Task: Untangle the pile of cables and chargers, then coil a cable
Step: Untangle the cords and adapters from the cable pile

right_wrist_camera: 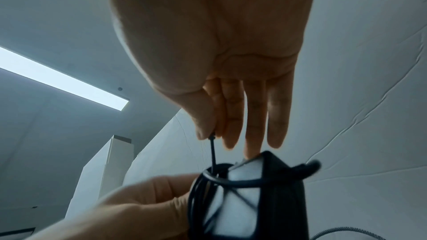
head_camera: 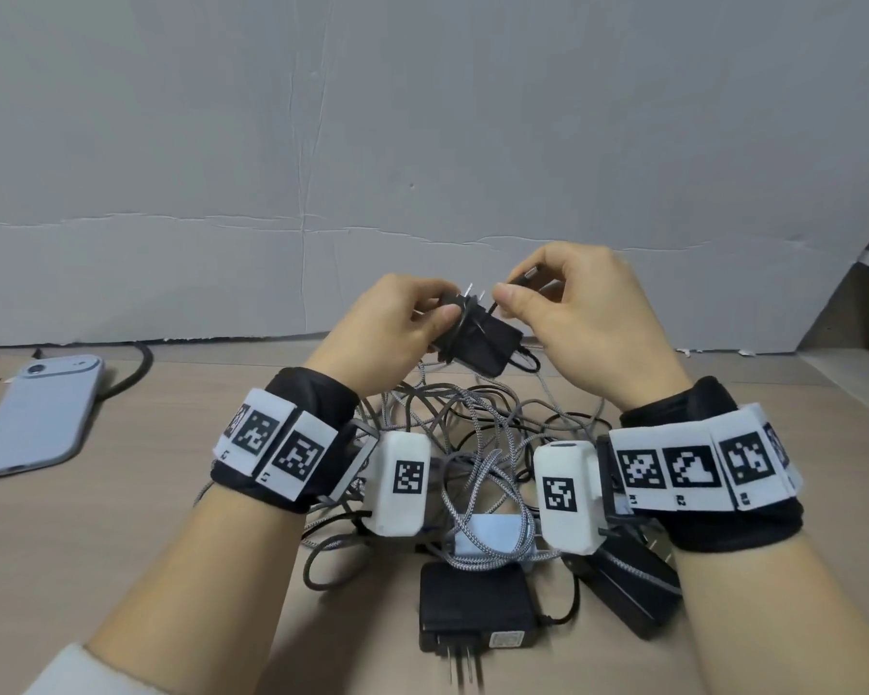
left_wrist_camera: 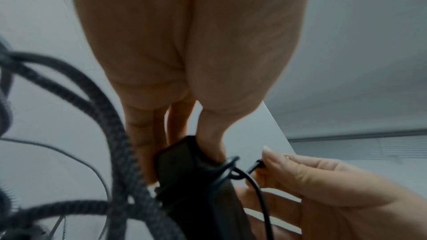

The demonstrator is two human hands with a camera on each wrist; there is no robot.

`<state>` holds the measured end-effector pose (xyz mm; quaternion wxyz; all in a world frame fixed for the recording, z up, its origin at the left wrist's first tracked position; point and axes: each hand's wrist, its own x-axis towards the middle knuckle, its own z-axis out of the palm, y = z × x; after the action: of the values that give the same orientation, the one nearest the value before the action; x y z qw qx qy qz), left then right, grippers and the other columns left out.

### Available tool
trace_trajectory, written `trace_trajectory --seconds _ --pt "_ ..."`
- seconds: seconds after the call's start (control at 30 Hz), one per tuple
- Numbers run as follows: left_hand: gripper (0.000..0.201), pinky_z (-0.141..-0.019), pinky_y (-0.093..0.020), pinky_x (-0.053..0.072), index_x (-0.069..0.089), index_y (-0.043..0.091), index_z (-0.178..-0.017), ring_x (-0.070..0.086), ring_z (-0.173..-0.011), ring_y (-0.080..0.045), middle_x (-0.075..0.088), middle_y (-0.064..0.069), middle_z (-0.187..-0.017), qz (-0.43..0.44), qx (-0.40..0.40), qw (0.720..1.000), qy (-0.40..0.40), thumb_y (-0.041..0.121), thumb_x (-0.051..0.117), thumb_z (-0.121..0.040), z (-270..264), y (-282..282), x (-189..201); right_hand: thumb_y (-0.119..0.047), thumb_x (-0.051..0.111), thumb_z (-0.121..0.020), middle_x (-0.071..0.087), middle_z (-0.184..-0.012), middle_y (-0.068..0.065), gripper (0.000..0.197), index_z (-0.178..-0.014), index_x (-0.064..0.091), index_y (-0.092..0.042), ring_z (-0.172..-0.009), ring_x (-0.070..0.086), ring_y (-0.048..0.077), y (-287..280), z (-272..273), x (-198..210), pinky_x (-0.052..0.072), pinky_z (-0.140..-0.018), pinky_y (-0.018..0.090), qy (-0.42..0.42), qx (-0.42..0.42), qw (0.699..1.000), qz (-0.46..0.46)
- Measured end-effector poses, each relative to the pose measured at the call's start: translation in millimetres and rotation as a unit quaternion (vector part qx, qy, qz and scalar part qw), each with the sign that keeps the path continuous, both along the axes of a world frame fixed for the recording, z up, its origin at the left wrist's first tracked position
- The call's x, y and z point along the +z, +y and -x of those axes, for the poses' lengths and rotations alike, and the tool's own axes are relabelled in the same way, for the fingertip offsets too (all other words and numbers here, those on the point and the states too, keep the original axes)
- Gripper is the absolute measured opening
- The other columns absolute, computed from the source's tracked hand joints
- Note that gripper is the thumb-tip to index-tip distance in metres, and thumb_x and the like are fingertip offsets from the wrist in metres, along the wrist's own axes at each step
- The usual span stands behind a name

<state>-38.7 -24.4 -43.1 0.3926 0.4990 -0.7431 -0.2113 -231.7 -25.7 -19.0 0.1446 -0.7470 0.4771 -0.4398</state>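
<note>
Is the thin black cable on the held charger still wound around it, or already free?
Still wound: loops of the thin black cable circle the black charger; the right hand pinches its end.

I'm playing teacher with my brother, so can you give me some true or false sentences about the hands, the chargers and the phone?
1. The left hand holds a black charger up above the cable pile. True.
2. The right hand lies flat on the table. False: it is raised and pinches the end of a thin black cable.
3. That thin cable is wrapped around the held charger. True.
4. The phone sits on top of the pile. False: it lies apart, off to the left.
5. Another black charger lies on the table with its prongs toward the person. True.
</note>
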Motion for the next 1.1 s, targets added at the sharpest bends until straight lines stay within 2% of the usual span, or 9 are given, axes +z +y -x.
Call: trace_trajectory --seconds 0.23,0.4,0.47,0.57,0.63,0.8,0.93,1.0,1.1 --pt "0.026 -0.093 -0.037 0.055 0.067 0.016 -0.125 0.069 -0.097 -0.017 0.073 -0.001 -0.108 0.004 -0.096 0.995 -0.005 0.01 0.06 -0.1 2 10 11 -0.035 0.074 -0.089 0.07 -0.077 0.002 0.026 -0.078 0.066 -0.014 -0.076 0.071 0.023 -8 -1 -9 0.059 -0.081 0.049 -0.148 0.016 0.986 -0.079" --pt "0.027 -0.086 -0.024 0.053 0.066 0.014 -0.12 0.067 -0.101 -0.012 0.071 0.003 -0.109 0.021 -0.124 0.99 0.067 0.001 0.063 -0.096 4 11 11 -0.035 0.069 -0.082 0.06 -0.082 0.009 0.023 -0.073 0.06 -0.015 -0.078 0.057 0.022 -10 -7 -8 0.048 -0.075 0.038 -0.266 0.05 0.949 -0.163" --pt "0.029 -0.087 -0.023 0.054 0.066 0.014 -0.119 0.067 -0.104 -0.016 0.07 0.0 -0.111 0.032 -0.144 0.985 0.086 -0.003 0.062 -0.095 9 12 11 -0.037 0.066 -0.076 0.06 -0.086 0.011 0.027 -0.084 0.063 -0.01 -0.083 0.06 0.025 -9 -5 -7 0.05 -0.077 0.041 -0.3 0.055 0.934 -0.188" --pt "0.03 -0.096 -0.031 0.053 0.066 0.017 -0.118 0.065 -0.111 -0.021 0.071 -0.003 -0.117 0.04 -0.17 0.979 0.108 0.002 0.064 -0.092 11 14 11 -0.042 0.056 -0.091 0.068 -0.1 0.024 0.047 -0.118 0.062 -0.003 -0.085 0.069 0.042 1 2 -10 0.058 -0.076 0.052 -0.288 0.124 0.89 -0.331" --pt "0.031 -0.098 -0.034 0.053 0.066 0.015 -0.12 0.065 -0.115 -0.023 0.071 -0.006 -0.12 0.03 -0.181 0.975 0.124 0.003 0.065 -0.092 12 16 10 -0.049 0.049 -0.095 0.07 -0.101 0.028 0.055 -0.121 0.063 -0.003 -0.079 0.069 0.039 13 9 -5 0.058 -0.065 0.041 -0.238 0.16 0.879 -0.382" --pt "0.038 -0.099 -0.035 0.054 0.062 0.014 -0.13 0.064 -0.122 -0.019 0.068 -0.007 -0.128 -0.002 -0.2 0.963 0.181 0.001 0.065 -0.094 28 22 13 -0.047 0.048 -0.099 0.072 -0.091 0.02 0.045 -0.113 0.067 -0.008 -0.068 0.066 0.028 31 23 10 0.048 -0.052 0.029 -0.226 0.11 0.919 -0.305" --pt "0.04 -0.083 -0.032 0.058 0.063 0.013 -0.126 0.067 -0.1 -0.018 0.065 -0.01 -0.127 -0.097 -0.118 0.936 0.318 0.032 0.07 -0.092 44 27 17 -0.038 0.069 -0.092 0.068 -0.1 0.006 0.036 -0.12 0.062 -0.016 -0.085 0.066 0.017 44 32 8 0.057 -0.071 0.031 -0.149 0.011 0.971 -0.188" --pt "0.047 -0.068 -0.03 0.058 0.066 0.002 -0.119 0.06 -0.077 -0.02 0.064 -0.014 -0.102 -0.181 -0.083 0.934 0.297 0.043 0.064 -0.096 55 33 19 -0.034 0.078 -0.085 0.063 -0.106 -0.006 0.051 -0.13 0.055 -0.021 -0.095 0.062 0.009 54 37 7 0.05 -0.082 0.021 -0.063 0.007 0.987 -0.147" --pt "0.044 -0.063 -0.029 0.057 0.067 -0.008 -0.111 0.059 -0.068 -0.022 0.064 -0.018 -0.087 -0.199 -0.082 0.952 0.219 0.034 0.064 -0.098 70 42 23 -0.028 0.082 -0.079 0.059 -0.127 -0.007 0.075 -0.145 0.047 -0.02 -0.114 0.058 0.009 70 44 10 0.042 -0.096 0.02 0.017 0.018 0.992 -0.127"
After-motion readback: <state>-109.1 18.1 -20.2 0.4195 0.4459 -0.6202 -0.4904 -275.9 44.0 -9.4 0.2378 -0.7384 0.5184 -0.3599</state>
